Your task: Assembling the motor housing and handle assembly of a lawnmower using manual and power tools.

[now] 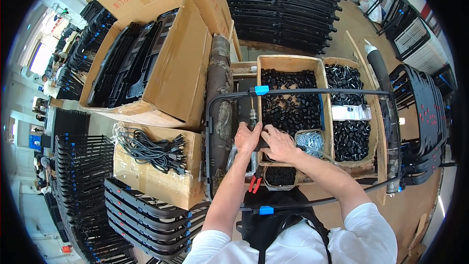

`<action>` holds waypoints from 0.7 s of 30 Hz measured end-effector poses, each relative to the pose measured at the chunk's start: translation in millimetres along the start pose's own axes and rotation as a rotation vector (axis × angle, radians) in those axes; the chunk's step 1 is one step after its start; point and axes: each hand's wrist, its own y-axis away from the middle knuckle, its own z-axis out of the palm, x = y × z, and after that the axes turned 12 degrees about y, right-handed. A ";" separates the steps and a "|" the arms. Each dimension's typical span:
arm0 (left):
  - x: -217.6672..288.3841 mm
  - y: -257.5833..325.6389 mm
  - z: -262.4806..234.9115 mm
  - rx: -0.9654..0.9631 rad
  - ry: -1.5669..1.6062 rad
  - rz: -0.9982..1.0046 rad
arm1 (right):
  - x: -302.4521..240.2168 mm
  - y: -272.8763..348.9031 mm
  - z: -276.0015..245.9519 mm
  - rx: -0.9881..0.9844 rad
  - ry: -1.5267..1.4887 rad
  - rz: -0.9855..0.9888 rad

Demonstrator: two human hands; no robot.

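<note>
A black rectangular frame (312,91) with rounded corners and blue clips (262,90) lies across the bench in front of me. Inside its outline, both hands are close together at a power driver with a metal chuck (253,114), its bit pointing away from me. My left hand (247,139) is closed around the driver's body just behind the chuck. Beside it, my right hand (278,144) is closed at the tool's dark rear part, which the fingers mostly hide. Red-handled pliers (254,184) lie just below the hands.
Wooden bins hold black plastic knobs (288,110), black-headed bolts (351,139), silver screws (310,142) and small black screws (280,176). Left stand a carton of black panels (190,58) and coiled cables (151,149) on another carton. Stacked frames (278,5) rise behind the bench.
</note>
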 end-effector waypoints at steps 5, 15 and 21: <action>-2.6 12.6 14.9 0.036 -0.042 0.108 | 3.7 16.2 -12.2 -0.053 0.070 0.076; 18.4 8.3 29.2 0.002 -0.104 0.156 | 29.7 13.6 -11.5 -0.067 0.006 0.153; 26.1 4.0 30.0 -0.030 -0.114 0.131 | 41.3 15.2 -0.5 -0.033 -0.072 0.142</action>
